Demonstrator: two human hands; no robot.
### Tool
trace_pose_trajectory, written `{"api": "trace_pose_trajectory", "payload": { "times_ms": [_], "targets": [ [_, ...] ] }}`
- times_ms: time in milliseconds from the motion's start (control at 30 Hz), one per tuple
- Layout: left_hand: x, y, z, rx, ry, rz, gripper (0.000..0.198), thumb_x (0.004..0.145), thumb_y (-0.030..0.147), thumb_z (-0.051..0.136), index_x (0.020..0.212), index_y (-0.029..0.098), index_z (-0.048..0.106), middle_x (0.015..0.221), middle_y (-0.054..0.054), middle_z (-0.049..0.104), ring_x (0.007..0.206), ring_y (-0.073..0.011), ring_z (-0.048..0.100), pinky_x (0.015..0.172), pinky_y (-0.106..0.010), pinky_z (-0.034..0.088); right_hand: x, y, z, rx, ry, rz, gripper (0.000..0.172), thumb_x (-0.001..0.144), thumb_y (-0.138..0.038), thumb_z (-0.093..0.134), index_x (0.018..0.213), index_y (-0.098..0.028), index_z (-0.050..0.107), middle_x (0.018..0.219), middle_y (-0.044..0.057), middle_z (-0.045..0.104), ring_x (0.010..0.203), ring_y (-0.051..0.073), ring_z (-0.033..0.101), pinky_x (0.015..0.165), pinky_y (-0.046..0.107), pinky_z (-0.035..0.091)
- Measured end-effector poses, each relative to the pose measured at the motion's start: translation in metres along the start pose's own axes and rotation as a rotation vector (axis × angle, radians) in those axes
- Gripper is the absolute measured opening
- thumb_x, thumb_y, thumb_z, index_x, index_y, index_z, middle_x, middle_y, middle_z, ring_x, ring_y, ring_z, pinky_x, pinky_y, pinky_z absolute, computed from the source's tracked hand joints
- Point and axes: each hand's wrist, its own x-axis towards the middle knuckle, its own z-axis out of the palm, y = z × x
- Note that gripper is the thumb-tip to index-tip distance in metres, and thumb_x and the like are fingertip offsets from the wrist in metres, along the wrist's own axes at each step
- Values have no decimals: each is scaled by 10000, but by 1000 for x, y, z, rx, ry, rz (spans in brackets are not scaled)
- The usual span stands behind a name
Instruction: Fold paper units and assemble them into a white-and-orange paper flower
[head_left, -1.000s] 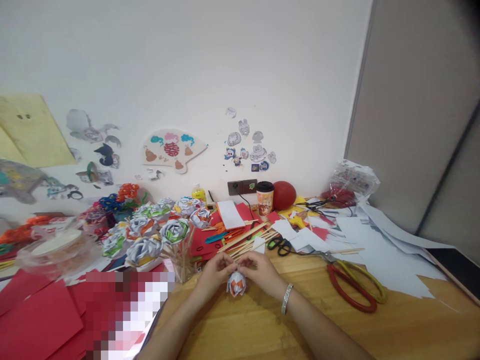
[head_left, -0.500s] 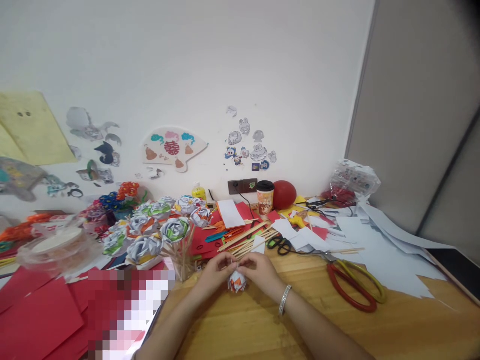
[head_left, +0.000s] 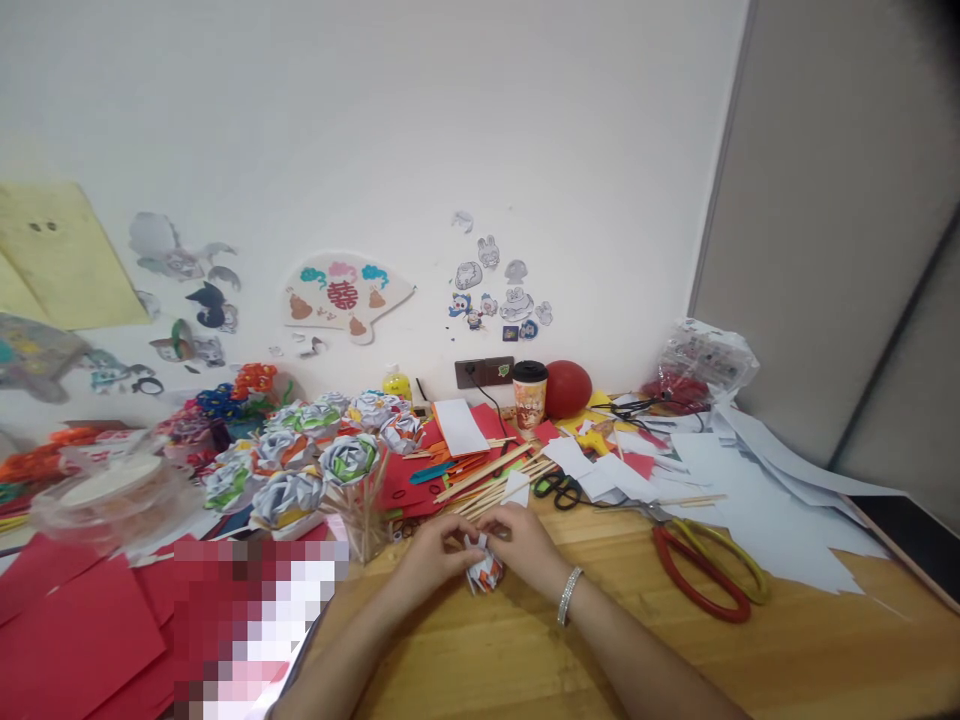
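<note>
A small folded paper flower (head_left: 486, 575), white with orange patches, is between my two hands just above the wooden table. My left hand (head_left: 436, 553) is curled at its left side, with thumb and fingertips on the upper edge. From the right, my right hand (head_left: 525, 545) pinches the flower's top edge; a bracelet (head_left: 569, 597) circles that wrist. Part of the flower is hidden behind the fingers. Finished-looking paper flowers (head_left: 351, 459) on sticks stand in a clear holder to the left. Thin wooden sticks (head_left: 491, 478) lie just beyond my hands.
Large scissors (head_left: 701, 575) with red and yellow handles and black-handled scissors (head_left: 559, 490) lie to the right. White paper sheets (head_left: 731, 495) spread behind them. Red paper (head_left: 75, 630) covers the left. A lidded cup (head_left: 529, 400) and red balloon (head_left: 568, 389) stand near the wall.
The paper flower has turned and shifted slightly right, showing more of its white top. My left thumb and forefinger have spread a little wider apart.
</note>
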Motion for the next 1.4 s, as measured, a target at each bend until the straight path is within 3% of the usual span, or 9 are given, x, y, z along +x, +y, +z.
{"api": "trace_pose_trajectory", "payload": {
  "times_ms": [267,433,567,700,833,967,1133,1300,1400],
  "targets": [
    [3,2,-4,80,92,-50,177,638,321,652,632,146,626,583,6,603,573,-145,520,544,-224,391,0,-1,-7,50,3,2,148,735,-162,559,846,-176,656,836,37,642,794,166,574,742,280,437],
    [6,-8,-3,17,128,-78,255,638,385,644,591,145,570,514,31,548,498,-125,492,486,-215,372,-2,0,-3,42,-54,56,265,649,-226,678,908,-185,637,888,36,632,829,184,559,752,289,431],
    [6,-11,0,1,204,-89,305,634,429,653,568,153,542,500,39,521,492,-113,463,469,-201,341,-1,1,3,210,-141,143,225,678,-136,596,898,-171,626,763,2,631,669,128,554,628,229,438],
    [7,-9,-1,-21,246,-107,323,633,447,654,568,156,530,497,40,508,491,-110,453,456,-194,327,-1,4,5,345,-150,194,224,663,-151,603,886,-161,609,760,-3,633,661,123,565,619,226,447],
    [8,-8,-4,-73,152,-112,349,617,477,657,638,135,590,561,6,589,537,-135,525,509,-219,404,0,8,6,379,-75,234,132,633,-154,609,763,-159,586,684,-15,608,606,126,564,569,229,455],
    [7,-7,-3,-66,56,-108,338,615,444,674,677,114,646,603,-20,633,570,-152,548,541,-235,419,1,9,7,393,-21,218,85,642,-151,588,724,-164,570,702,-8,604,653,134,578,620,243,465],
    [4,-4,-4,3,68,-80,258,639,376,676,683,123,655,613,-14,613,604,-155,521,561,-230,392,2,12,7,394,-28,197,152,641,-134,578,778,-167,634,714,-2,624,682,144,584,641,249,460],
    [1,2,-13,44,-177,-5,314,638,320,693,893,140,658,790,-41,648,697,-164,540,639,-239,408,4,22,9,421,23,253,179,616,-88,539,736,-160,650,673,-2,637,644,148,586,608,250,460],
    [0,0,-10,128,-143,11,304,617,295,706,886,162,661,829,-41,643,715,-173,544,652,-249,412,4,26,13,444,52,283,129,616,-108,540,692,-152,634,638,0,633,614,147,584,570,245,456]
  ]
}}
